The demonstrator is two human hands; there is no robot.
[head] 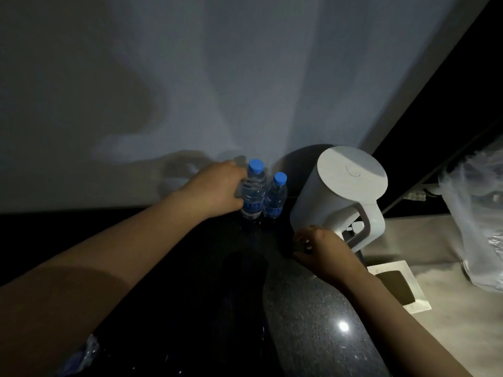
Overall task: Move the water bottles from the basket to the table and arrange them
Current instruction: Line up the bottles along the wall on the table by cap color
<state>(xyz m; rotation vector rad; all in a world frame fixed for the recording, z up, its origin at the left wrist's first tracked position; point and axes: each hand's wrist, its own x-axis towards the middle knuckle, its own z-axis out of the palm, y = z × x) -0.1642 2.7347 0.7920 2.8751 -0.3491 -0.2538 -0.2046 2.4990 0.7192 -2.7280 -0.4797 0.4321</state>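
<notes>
Two small clear water bottles with blue caps and blue labels stand upright side by side on the dark speckled table (313, 308), close to the wall. My left hand (215, 190) grips the left bottle (253, 190) around its body. The right bottle (275, 197) stands free, touching or almost touching the left one. My right hand (321, 251) lies on the table in front of the white kettle, fingers curled around a small dark object that is too dim to identify. The basket is not in view.
A white electric kettle (343, 191) stands right of the bottles, handle toward me. A clear plastic bag (476, 221) hangs at the far right above a lighter counter (449, 308) holding a white tray (400, 289). Crinkled plastic (87, 349) shows at the bottom left.
</notes>
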